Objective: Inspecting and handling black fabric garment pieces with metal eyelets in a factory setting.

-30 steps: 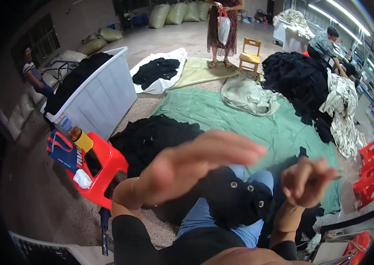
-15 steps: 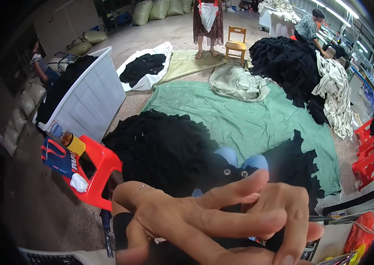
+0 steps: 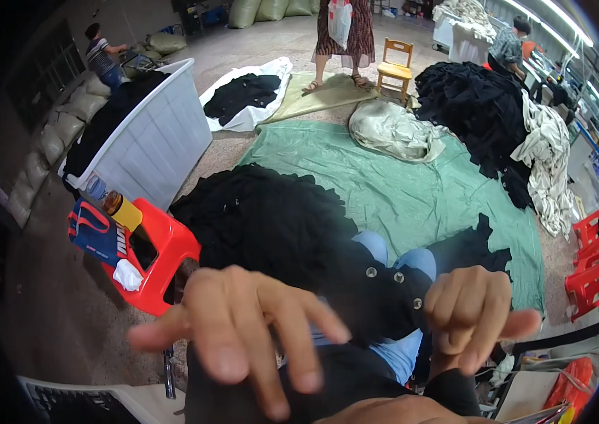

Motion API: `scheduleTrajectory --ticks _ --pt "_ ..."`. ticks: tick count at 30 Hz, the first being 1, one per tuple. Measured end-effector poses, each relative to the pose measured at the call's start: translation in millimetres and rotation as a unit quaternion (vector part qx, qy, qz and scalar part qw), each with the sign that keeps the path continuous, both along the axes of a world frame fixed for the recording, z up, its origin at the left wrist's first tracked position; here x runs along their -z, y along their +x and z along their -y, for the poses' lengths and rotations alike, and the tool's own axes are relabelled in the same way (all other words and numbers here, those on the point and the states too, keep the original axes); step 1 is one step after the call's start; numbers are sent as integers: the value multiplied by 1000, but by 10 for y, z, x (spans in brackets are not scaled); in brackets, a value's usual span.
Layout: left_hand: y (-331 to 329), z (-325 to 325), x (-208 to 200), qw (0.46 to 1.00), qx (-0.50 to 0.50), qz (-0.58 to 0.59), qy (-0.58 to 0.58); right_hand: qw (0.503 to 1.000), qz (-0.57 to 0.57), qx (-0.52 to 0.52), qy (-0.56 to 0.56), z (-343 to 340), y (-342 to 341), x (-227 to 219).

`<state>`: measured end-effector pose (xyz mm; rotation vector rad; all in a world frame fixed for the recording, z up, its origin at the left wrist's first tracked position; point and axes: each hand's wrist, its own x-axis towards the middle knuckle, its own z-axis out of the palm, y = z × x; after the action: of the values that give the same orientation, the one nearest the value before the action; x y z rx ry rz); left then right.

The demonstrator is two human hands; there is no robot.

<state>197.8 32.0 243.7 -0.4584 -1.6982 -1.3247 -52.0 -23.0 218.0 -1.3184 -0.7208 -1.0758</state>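
- One person in a striped top (image 3: 105, 60) stands at the far left, behind a big white bin (image 3: 172, 134) full of dark cloth (image 3: 112, 113).
- Nearer, a red stool (image 3: 176, 247) carries a blue bag (image 3: 93, 234), a bottle (image 3: 127, 213) with a yellow band and a crumpled white wad (image 3: 128, 275).
- The worker's left hand (image 3: 243, 311) is raised in front of the body, its grip wide, fingers spread and pointing down; I see nothing in it.
- Further back, a white sheet (image 3: 271, 67) has more black cloth (image 3: 243, 99) on it.
- Behind the left hand, a black heap (image 3: 264, 219) lies along the left part of a green sheet (image 3: 413, 191).
- Beyond the sheet stands someone in a long dress (image 3: 363, 42), with a wooden chair (image 3: 395, 69) near.
- Across the worker's blue trousers (image 3: 416, 261) lies a black piece (image 3: 384, 307) with three metal rings showing.
- Just beside its right edge, the right hand (image 3: 473, 304) has a narrow grip, fingers curled down; whether it holds anything, I cannot tell.
- Beyond, a bigger black pile (image 3: 469, 106) sits beside pale cloth (image 3: 545, 162).
- At the far right are red stools (image 3: 591, 283).
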Motion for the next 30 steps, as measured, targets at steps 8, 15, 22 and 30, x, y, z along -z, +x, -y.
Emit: scheduleTrajectory --ticks 8,15,22,30 --pt "203 39 263 984 -155 -29 77 930 -140 237 243 107 -466 819" --pt "377 56 447 929 -344 -56 125 837 -272 351 319 279 -599 1165" --pt "1687 11 690 568 -784 -40 247 693 -422 451 372 509 -785 1858" --pt "3320 -1284 876 78 -980 -142 112 641 -429 559 306 1073 -1245 2782"
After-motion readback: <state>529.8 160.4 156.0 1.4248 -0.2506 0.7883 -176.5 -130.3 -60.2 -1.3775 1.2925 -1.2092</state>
